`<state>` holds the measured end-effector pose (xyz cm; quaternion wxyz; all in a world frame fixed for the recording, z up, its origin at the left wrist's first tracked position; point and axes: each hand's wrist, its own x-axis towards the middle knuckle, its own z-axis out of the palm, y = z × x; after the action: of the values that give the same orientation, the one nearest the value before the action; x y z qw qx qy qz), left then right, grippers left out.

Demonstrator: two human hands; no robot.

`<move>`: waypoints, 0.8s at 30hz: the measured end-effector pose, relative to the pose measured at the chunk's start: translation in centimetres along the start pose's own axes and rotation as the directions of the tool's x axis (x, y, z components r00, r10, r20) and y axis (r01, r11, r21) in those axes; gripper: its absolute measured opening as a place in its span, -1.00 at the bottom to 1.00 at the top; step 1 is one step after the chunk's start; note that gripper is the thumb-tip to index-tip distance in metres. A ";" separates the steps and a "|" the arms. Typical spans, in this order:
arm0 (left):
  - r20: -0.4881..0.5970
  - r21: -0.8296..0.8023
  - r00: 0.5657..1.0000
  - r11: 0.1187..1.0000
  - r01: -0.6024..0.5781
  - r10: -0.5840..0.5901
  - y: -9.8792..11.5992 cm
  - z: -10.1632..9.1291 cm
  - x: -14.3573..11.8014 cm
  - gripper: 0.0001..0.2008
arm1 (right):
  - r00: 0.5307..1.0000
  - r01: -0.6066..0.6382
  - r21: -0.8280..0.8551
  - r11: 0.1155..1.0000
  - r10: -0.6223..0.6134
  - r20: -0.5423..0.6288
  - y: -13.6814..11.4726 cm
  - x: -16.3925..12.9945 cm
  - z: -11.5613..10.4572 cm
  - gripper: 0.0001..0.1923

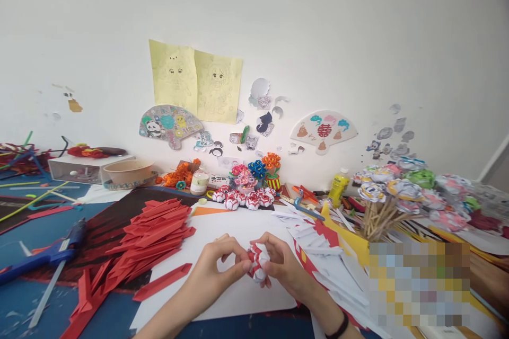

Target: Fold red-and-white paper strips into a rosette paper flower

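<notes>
- We record both hands working over a white sheet [222, 233] that lies at the near edge of the surface [43, 233], roughly at its middle.
- The left hand [212, 267] has its fingers [233, 271] closed together, pinching the left side of a small red-and-white folded paper flower [257, 265].
- The right hand [284, 265] has its fingers [265, 248] curled and clamped on the same flower from the right and from above; a dark band sits on that wrist.
- The flower is held between the two hands just above the white sheet; we cannot tell whether it touches the sheet.
- Left of the hands, a heap of folded red paper strips [153, 235] spreads from the sheet's left edge toward the near left corner of the surface; one loose strip lies on the sheet near the left forearm.
- A blue glue gun [47, 257] lies near the left edge, well apart from the hands.
- Right of the hands, a pile of white paper strips [330, 262] runs toward the near right corner.
- A row of finished red-and-white flowers [244, 199] stands at the far edge of the sheet, near the wall.
- A bunch of paper flowers on sticks [401, 193] fills the far right side, with a yellow glue bottle [338, 188] just to its left.
</notes>
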<state>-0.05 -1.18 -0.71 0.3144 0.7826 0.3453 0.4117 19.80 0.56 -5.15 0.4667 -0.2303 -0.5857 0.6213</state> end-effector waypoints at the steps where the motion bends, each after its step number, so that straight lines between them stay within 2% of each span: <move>1: 0.001 -0.013 1.000 1.000 0.015 -0.015 -0.1 0.1 0.0 -0.73 | 1.000 -0.002 0.003 1.000 0.002 0.001 0.0 0.0 0.0 -0.47; 5: -0.015 -0.038 0.999 0.999 0.039 -0.040 -0.5 0.3 0.0 -0.73 | 1.000 -0.006 0.019 1.000 0.006 0.019 -0.2 -0.1 0.1 -0.48; 8: -0.034 -0.021 0.999 1.000 0.009 -0.009 -0.2 0.3 -0.1 -0.75 | 1.000 -0.007 0.029 1.000 0.006 0.028 -0.4 -0.1 0.2 -0.48; 14: -0.051 0.169 0.985 0.974 -0.152 0.162 0.1 0.1 -0.5 -0.79 | 1.000 -0.015 0.034 0.999 0.014 0.020 -0.3 0.0 0.3 -0.45; 19: -0.011 0.311 0.974 0.927 -0.210 0.225 -0.5 0.4 -0.8 -0.83 | 0.999 -0.031 0.074 0.997 0.030 0.013 -0.2 0.0 0.4 -0.45; 24: 0.025 0.351 0.967 0.904 -0.245 0.252 -0.6 0.8 -1.0 -0.83 | 0.997 -0.078 0.081 0.994 0.075 0.037 -0.6 -0.1 0.5 -0.47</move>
<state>0.01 -1.82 -1.95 0.1110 0.8593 0.3140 0.3881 19.64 0.13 -4.56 0.4419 -0.2227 -0.5582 0.6660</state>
